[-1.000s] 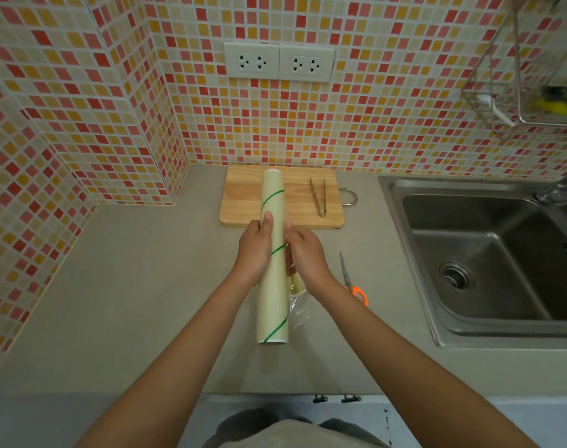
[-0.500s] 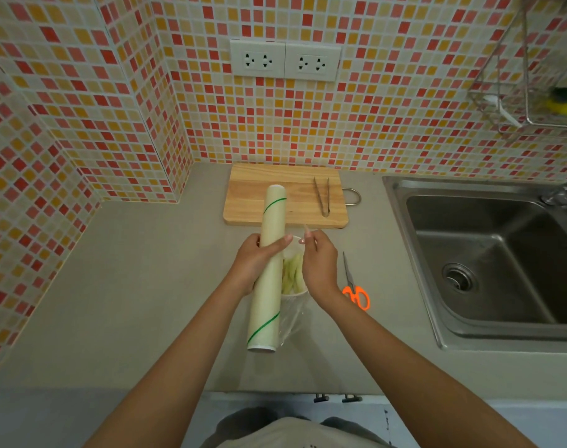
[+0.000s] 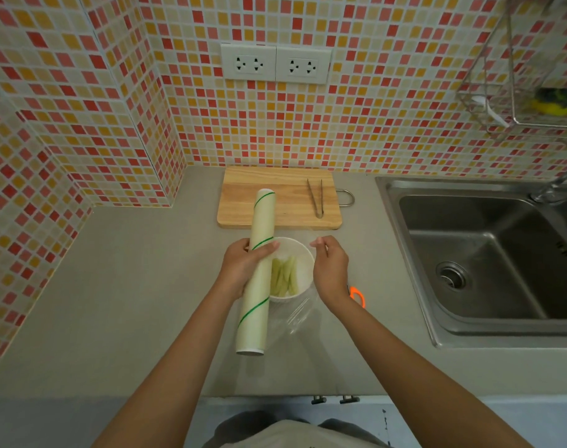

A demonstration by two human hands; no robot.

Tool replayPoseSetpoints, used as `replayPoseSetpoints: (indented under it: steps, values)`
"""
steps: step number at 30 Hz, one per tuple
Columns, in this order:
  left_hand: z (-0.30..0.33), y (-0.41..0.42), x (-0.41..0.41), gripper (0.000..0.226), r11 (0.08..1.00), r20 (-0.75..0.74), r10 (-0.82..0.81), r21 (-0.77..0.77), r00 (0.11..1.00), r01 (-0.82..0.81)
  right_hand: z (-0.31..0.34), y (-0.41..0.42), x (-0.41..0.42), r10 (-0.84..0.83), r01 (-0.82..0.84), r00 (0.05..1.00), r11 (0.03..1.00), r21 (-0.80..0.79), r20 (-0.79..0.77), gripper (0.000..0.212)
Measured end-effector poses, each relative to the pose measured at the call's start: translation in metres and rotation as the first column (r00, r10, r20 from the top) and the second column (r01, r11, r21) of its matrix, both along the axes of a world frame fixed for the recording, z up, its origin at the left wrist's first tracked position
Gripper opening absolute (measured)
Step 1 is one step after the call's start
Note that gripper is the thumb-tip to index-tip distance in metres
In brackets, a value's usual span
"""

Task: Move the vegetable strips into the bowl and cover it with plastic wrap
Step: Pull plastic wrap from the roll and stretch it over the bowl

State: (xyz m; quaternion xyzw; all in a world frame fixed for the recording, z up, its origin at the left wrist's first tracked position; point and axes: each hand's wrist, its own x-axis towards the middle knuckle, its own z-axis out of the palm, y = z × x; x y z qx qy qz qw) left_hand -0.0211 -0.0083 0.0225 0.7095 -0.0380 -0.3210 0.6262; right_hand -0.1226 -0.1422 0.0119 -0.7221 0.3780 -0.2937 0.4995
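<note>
At frame centre, the left hand [image 3: 243,270] wraps around the plastic wrap roll [image 3: 255,276], holding it lengthwise over the left rim of the white bowl [image 3: 303,253]. The right hand [image 3: 330,270] pinches a thin edge of clear film [image 3: 295,315] between thumb and fingertip, the sheet spanning the bowl and trailing below it. Pale green vegetable strips [image 3: 283,278] lie inside the bowl. Above, tongs [image 3: 316,198] rest on the cutting board [image 3: 243,208]. Orange scissors [image 3: 358,295] peek beside the right wrist; the sink [image 3: 469,253] fills the right.
</note>
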Motion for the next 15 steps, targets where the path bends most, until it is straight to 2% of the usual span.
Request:
replayPoseSetpoints:
  steps: [1, 4, 5, 9, 12, 15]
  values:
    - [0.000, 0.002, 0.003, 0.039, 1.000, -0.005, 0.012, -0.003, 1.000, -0.012, 0.000, -0.003, -0.001, -0.011, 0.011, 1.000, 1.000, 0.001, 0.008, 0.026]
    - [0.003, 0.006, 0.008, 0.039, 0.995, -0.191, 0.011, -0.099, 0.981, -0.031, -0.001, -0.011, -0.003, -0.026, 0.026, 1.000, 1.000, 0.016, 0.016, 0.025]
    - [0.004, 0.006, 0.009, 0.040, 0.995, -0.212, -0.001, -0.100, 0.977, -0.021, -0.002, -0.012, -0.003, -0.024, 0.024, 1.000, 0.999, 0.023, 0.017, 0.024]
    - [0.007, 0.004, 0.014, 0.049, 0.992, -0.070, -0.120, 0.039, 0.990, 0.123, -0.006, -0.014, -0.006, -0.019, 0.018, 1.000, 0.999, 0.038, 0.024, 0.023]
    - [0.004, 0.005, 0.021, 0.049, 0.997, -0.051, -0.064, 0.046, 0.997, 0.066, -0.006, -0.017, -0.007, -0.032, 0.031, 0.999, 0.998, 0.046, 0.019, 0.023]
    - [0.000, 0.006, 0.026, 0.035, 0.997, -0.028, -0.029, 0.074, 0.999, 0.031, -0.008, -0.022, -0.008, -0.044, 0.044, 0.999, 0.998, 0.048, 0.015, 0.023]
